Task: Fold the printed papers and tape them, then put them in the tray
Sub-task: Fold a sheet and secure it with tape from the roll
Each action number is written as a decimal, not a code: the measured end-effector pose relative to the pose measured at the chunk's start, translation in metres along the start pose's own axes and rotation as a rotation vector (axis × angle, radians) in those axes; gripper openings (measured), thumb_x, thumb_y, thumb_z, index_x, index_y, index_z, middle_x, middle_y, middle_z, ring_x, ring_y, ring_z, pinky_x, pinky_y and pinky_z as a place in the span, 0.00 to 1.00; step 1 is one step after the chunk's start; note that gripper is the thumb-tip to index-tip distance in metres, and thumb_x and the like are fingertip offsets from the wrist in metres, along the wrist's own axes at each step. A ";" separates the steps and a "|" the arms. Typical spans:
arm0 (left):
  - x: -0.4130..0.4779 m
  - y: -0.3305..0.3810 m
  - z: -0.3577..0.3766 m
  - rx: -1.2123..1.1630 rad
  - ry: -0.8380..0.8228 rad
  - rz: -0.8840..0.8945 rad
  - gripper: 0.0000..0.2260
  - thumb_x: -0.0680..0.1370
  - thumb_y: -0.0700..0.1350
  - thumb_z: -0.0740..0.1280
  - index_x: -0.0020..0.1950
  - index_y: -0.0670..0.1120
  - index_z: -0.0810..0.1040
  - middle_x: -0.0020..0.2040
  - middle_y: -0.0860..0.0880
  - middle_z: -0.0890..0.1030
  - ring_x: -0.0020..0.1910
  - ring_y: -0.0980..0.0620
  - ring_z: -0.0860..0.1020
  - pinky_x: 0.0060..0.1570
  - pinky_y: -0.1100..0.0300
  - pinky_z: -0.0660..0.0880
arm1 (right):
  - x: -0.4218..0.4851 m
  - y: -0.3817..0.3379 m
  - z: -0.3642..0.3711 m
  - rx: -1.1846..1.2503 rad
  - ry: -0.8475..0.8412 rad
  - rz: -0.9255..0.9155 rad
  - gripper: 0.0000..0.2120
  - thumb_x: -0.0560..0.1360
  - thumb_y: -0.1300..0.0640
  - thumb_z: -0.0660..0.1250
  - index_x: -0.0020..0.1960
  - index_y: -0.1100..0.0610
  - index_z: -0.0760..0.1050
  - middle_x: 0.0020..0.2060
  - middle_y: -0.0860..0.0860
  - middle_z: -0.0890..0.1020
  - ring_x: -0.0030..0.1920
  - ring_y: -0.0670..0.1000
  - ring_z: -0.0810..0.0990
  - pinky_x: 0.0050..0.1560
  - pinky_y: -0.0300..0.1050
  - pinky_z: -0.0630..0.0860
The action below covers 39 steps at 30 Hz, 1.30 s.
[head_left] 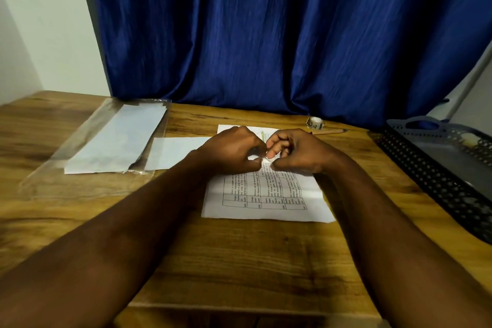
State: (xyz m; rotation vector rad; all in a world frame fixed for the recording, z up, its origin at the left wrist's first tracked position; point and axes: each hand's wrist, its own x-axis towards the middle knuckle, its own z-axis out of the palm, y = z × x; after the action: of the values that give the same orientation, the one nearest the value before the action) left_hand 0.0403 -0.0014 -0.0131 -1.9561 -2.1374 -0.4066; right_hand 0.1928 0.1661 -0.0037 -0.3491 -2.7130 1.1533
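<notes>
A printed paper (266, 200) with a table of text lies on the wooden desk in front of me. Over its far half, my left hand (234, 153) and my right hand (295, 153) meet with curled fingers. Between their fingertips they pinch a small whitish piece, apparently tape (265, 160). A tape roll (315, 123) sits at the back of the desk beside a pencil (330, 131). The dark mesh tray (436, 176) stands at the right edge.
A folded white paper (117, 141) lies on a clear plastic sleeve (80, 165) at the left, and another white sheet (175, 152) lies next to it. A blue curtain (266, 34) hangs behind the desk. The desk's front edge is near me.
</notes>
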 end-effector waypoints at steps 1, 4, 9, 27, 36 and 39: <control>0.000 0.001 0.000 0.025 0.015 -0.003 0.11 0.79 0.53 0.68 0.57 0.53 0.86 0.53 0.54 0.86 0.49 0.55 0.79 0.46 0.57 0.75 | 0.000 0.000 0.001 -0.003 0.005 -0.001 0.21 0.69 0.66 0.79 0.58 0.51 0.81 0.49 0.49 0.89 0.41 0.45 0.85 0.44 0.45 0.82; 0.001 0.004 0.000 0.050 0.023 -0.033 0.09 0.81 0.51 0.66 0.54 0.51 0.85 0.49 0.52 0.85 0.47 0.53 0.79 0.43 0.55 0.76 | 0.001 0.000 0.005 0.015 0.035 0.002 0.21 0.69 0.67 0.80 0.58 0.52 0.81 0.48 0.49 0.89 0.42 0.46 0.87 0.45 0.44 0.83; -0.003 0.001 0.000 -0.009 0.009 -0.095 0.11 0.80 0.54 0.68 0.58 0.52 0.84 0.56 0.53 0.84 0.56 0.53 0.80 0.53 0.54 0.79 | 0.003 0.001 0.011 -0.012 0.130 -0.012 0.15 0.71 0.64 0.81 0.54 0.54 0.81 0.44 0.48 0.89 0.44 0.46 0.88 0.43 0.38 0.81; -0.008 -0.004 -0.020 -0.007 -0.055 -0.258 0.13 0.74 0.50 0.75 0.58 0.54 0.86 0.52 0.58 0.86 0.49 0.58 0.80 0.46 0.59 0.80 | -0.002 -0.009 0.022 -0.134 0.183 -0.068 0.17 0.68 0.59 0.78 0.53 0.45 0.81 0.43 0.43 0.86 0.42 0.43 0.84 0.40 0.40 0.80; -0.012 -0.001 -0.032 0.156 0.228 -0.135 0.14 0.80 0.46 0.68 0.66 0.53 0.76 0.52 0.51 0.85 0.49 0.49 0.80 0.54 0.50 0.74 | 0.005 -0.019 0.027 -0.323 0.530 -0.363 0.10 0.78 0.63 0.72 0.55 0.50 0.83 0.49 0.43 0.83 0.52 0.45 0.78 0.54 0.44 0.74; -0.009 0.004 -0.038 0.238 0.360 -0.128 0.16 0.80 0.46 0.66 0.68 0.51 0.74 0.57 0.50 0.84 0.58 0.46 0.78 0.65 0.43 0.65 | 0.007 -0.025 0.019 -0.197 0.661 -0.503 0.08 0.77 0.70 0.69 0.51 0.59 0.81 0.48 0.50 0.83 0.51 0.50 0.80 0.56 0.44 0.77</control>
State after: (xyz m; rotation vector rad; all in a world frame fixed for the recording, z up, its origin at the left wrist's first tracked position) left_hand 0.0442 -0.0229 0.0197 -1.4947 -1.9796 -0.4625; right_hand 0.1777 0.1382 0.0024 -0.0415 -2.1387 0.5103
